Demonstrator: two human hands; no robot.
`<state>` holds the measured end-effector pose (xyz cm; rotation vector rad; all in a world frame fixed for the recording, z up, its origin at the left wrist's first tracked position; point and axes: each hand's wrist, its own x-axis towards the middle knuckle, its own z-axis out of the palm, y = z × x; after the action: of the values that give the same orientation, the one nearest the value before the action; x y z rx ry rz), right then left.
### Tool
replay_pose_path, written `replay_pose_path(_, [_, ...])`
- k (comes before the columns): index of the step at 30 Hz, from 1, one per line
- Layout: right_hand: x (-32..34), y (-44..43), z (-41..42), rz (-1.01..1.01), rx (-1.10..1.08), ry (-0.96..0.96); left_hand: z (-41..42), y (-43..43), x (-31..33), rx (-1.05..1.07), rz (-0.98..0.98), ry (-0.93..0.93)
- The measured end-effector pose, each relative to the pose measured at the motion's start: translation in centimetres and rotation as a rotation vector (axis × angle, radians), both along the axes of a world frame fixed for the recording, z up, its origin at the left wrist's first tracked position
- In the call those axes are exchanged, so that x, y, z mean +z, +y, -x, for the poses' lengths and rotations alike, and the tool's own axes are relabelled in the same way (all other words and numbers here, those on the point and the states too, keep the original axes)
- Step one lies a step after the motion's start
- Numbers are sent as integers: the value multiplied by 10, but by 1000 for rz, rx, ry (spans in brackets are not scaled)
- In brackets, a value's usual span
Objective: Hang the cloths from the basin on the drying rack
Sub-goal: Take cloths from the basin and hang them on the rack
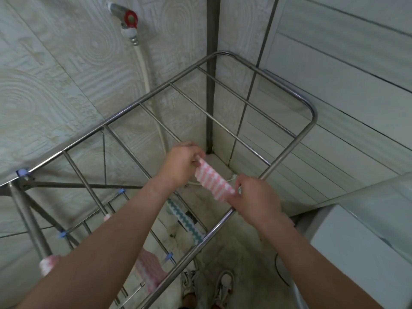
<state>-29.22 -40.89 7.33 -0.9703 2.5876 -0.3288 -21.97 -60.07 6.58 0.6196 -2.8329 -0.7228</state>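
A pink-and-white patterned cloth (213,180) is stretched between both hands over the steel drying rack (312,112). My left hand (180,163) pinches its far end and my right hand (254,197) pinches its near end beside the rack's right rail. A green-and-white cloth (185,221) hangs over a rod just below my hands. Another pink cloth (149,270) hangs on a nearer rod, and a third pink cloth (48,265) shows at the lower left behind my forearm. The basin is out of view.
The rack stands in a tiled corner with a wall tap (129,17) and white hose (145,72) behind it. A white appliance (356,248) sits at the right. Shoes (223,286) lie on the floor under the rack. Several far rods carry nothing.
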Motion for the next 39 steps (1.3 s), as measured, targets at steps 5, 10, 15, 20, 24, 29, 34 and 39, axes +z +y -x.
replay_pose_path(5, [-7, 9, 3, 27, -66, -51, 2, 17, -2, -105, -33, -87])
replay_pose_path(10, [-9, 13, -7, 115, -167, -131, 0, 23, 5, -126, -111, -77])
replay_pose_path(15, [2, 30, -2, 438, -360, -498, 2, 35, 11, -47, -81, -131])
replay_pose_path(20, [50, 66, 10, 825, -696, -1200, -14, 99, 42, -33, -802, 3])
replay_pose_path(24, [72, 81, 7, 1049, -681, -1493, -27, 150, 33, -241, -819, -133])
replay_pose_path(29, [81, 93, 9, 1224, -639, -1518, -44, 163, 36, 47, -1075, 48])
replay_pose_path(34, [76, 99, 15, 1158, -800, -1494, -66, 159, 66, 212, -1189, 116])
replay_pose_path(39, [82, 97, 18, 1399, -929, -1488, -90, 150, 101, 337, -1142, 339])
